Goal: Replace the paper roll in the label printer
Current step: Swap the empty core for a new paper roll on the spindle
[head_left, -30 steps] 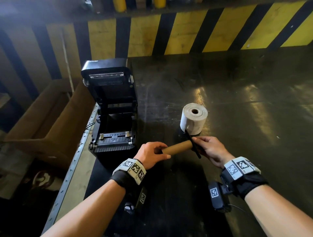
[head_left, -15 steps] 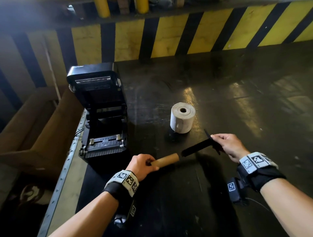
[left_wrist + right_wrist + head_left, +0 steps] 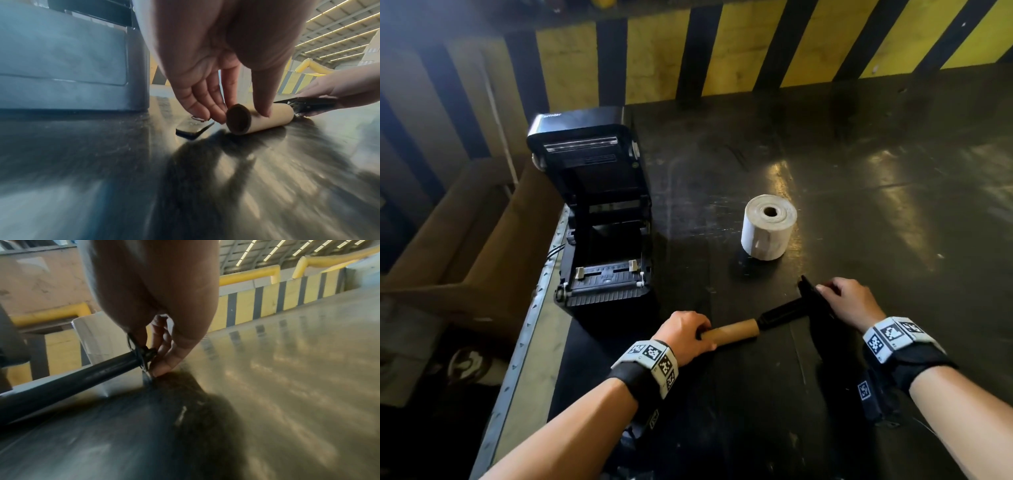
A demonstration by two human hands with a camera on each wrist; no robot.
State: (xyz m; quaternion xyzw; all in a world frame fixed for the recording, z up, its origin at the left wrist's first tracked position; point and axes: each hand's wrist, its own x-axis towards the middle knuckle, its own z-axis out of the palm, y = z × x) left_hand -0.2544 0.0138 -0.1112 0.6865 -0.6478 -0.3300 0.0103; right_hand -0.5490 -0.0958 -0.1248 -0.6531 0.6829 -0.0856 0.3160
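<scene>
The black label printer (image 3: pixel 592 212) stands open at the table's left, its roll bay empty. A full white paper roll (image 3: pixel 768 231) stands on end in the middle; the right wrist view shows this roll (image 3: pixel 96 340) behind the hand. My left hand (image 3: pixel 685 337) pinches the bare cardboard core (image 3: pixel 732 332) between thumb and fingers, and the core (image 3: pixel 261 118) lies low on the table. My right hand (image 3: pixel 849 301) grips the flanged end of the black spindle (image 3: pixel 787 313). The spindle's free tip sits at the core's open right end.
A dark, glossy table (image 3: pixel 893 205) stretches to the right and back. Its metal edge (image 3: pixel 534 308) runs just left of the printer, with a large cardboard box (image 3: pixel 465 240) beyond it. A yellow-and-black striped barrier (image 3: pixel 722 51) closes the back.
The spindle has slid out of the cardboard core as my right hand drew it rightward. My left hand kept hold of the core, and both hands sit lower, near the table.
</scene>
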